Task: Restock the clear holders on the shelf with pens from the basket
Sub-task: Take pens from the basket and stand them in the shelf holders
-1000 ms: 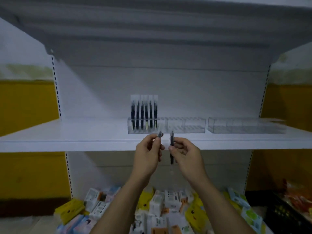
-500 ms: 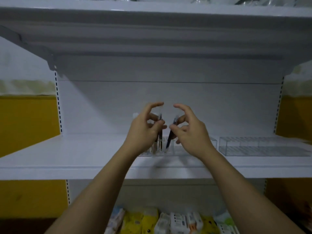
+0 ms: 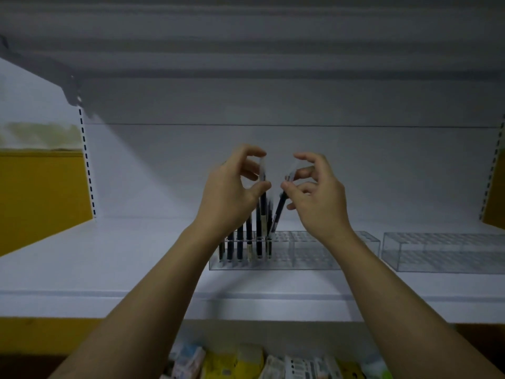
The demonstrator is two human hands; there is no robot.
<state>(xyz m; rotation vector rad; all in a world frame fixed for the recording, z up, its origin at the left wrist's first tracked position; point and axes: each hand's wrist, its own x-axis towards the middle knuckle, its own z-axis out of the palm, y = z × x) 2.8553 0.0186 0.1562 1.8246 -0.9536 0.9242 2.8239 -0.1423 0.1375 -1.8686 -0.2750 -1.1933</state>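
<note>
A clear holder (image 3: pixel 300 255) stands on the white shelf (image 3: pixel 136 269), with several dark pens (image 3: pixel 240 244) upright in its left end. My left hand (image 3: pixel 232 192) pinches a dark pen (image 3: pixel 263 206) near its pale top and holds it upright over the holder's left part. My right hand (image 3: pixel 314 195) pinches a second dark pen (image 3: pixel 278 214), tilted, its lower tip at a slot just right of the standing pens. The basket is out of view.
A second clear holder (image 3: pixel 442 253) sits to the right on the same shelf, with no pens visible in it. Another shelf hangs overhead. Below the shelf edge lie several small packaged goods (image 3: pixel 246 362). Yellow wall panels flank both sides.
Both hands have risen from below the shelf edge to above the holder, each carrying its pen. The pens now reach down to the holder's slots.
</note>
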